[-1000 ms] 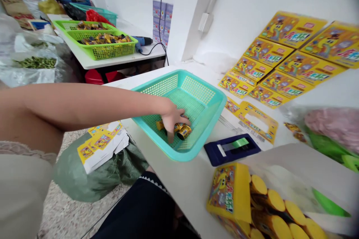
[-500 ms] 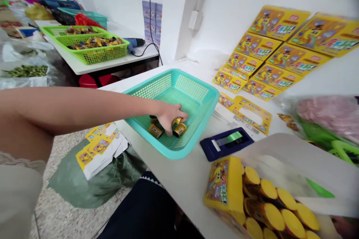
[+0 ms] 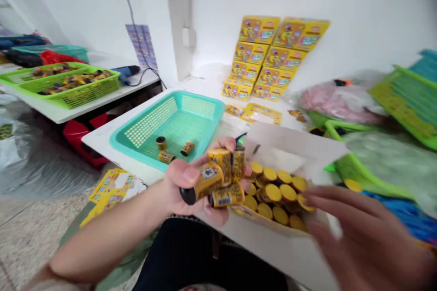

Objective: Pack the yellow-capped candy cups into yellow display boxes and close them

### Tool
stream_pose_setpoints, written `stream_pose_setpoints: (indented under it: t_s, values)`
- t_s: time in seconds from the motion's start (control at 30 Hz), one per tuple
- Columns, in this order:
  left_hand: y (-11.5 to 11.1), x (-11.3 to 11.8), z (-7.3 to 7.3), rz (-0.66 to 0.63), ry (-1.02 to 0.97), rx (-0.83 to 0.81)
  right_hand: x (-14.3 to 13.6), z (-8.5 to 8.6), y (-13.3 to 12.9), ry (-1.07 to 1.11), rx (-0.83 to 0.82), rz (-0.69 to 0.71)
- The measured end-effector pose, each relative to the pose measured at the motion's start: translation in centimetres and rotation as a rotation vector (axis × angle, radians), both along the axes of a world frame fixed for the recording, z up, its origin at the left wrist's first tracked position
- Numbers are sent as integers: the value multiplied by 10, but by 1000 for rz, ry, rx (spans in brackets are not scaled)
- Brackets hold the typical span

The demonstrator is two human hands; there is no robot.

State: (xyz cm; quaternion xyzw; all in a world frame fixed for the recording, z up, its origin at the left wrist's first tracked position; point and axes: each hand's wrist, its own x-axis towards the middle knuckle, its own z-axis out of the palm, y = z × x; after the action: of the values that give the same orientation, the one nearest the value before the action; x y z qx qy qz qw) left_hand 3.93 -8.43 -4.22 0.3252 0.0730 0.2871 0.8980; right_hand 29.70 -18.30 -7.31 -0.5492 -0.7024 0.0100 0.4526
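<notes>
Several small yellow cylinders (image 3: pixel 223 175) with dark ends are cupped in my left hand (image 3: pixel 184 186), palm up, between the basket and the box. My right hand (image 3: pixel 362 232), blurred by motion, has its fingers apart beside the box's right side, with nothing seen in it. The open yellow box (image 3: pixel 256 218) holds rows of upright cylinders with yellow tops (image 3: pixel 280 193). Three more cylinders (image 3: pixel 187 148) lie in the near part of the turquoise basket (image 3: pixel 118 138).
Stacked yellow boxes (image 3: pixel 266 59) stand against the wall, with flat yellow cardboard (image 3: pixel 262 113) before them. Green baskets (image 3: pixel 358 159) and a pink bag (image 3: pixel 334 100) are at the right. A filled green tray (image 3: pixel 73 95) sits on the left table.
My left hand has left the turquoise basket with several cylinders and come over beside the box. My right hand has come into view at the right. The view has turned rightward.
</notes>
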Motion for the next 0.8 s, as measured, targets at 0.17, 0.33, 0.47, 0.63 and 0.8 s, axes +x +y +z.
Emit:
stream_pose_setpoints:
  t_s: [0.17,0.33,0.47,0.63,0.8]
  values:
    - [-29,36,-23,-99,-207,-281,-48,20,0,-2,-234,244]
    - [-27,49,-20,-128,-132,-317,-39,22,6,273,-525,257]
    - [-16,61,-10,-104,4,-309,-28,19,30,564,-613,382]
    - [-3,70,-2,-35,27,-307,-10,27,47,564,-443,304]
    - [-7,50,0,138,132,-337,12,35,29,404,-318,153]
